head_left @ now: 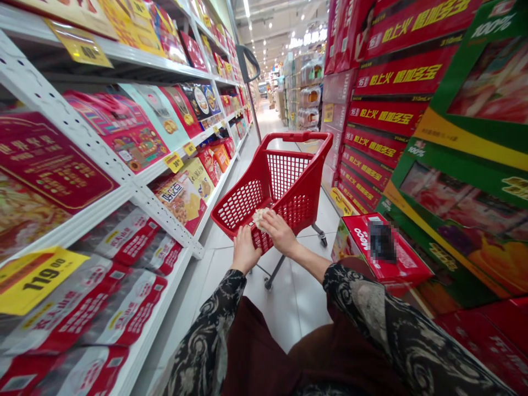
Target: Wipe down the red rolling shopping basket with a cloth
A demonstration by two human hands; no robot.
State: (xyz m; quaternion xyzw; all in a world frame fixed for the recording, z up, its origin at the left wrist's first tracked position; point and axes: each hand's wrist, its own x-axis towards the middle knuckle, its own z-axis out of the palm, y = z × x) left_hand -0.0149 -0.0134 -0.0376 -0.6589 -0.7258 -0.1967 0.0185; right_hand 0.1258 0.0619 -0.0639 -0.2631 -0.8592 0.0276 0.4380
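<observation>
A red plastic shopping cart (299, 203) stands in front of me, its basket perforated. My left hand (246, 249) rests at the near edge of the basket with its fingers curled over the rim. Just to its right, my right hand (279, 231) is closed on a crumpled whitish cloth or tissue (259, 218), which is up against the same near side of the basket. The exact kind of this wad is too small to make out. The part of the rim under my fingers is hidden.
White shelves (136, 190) with boxed goods run along the left. Stacked red drink cartons (383, 113) and green boxes (462, 181) line the right. A red box (358, 228) with a blurred dark item on it is near my right forearm. Floor tiles (225, 275) show around the cart.
</observation>
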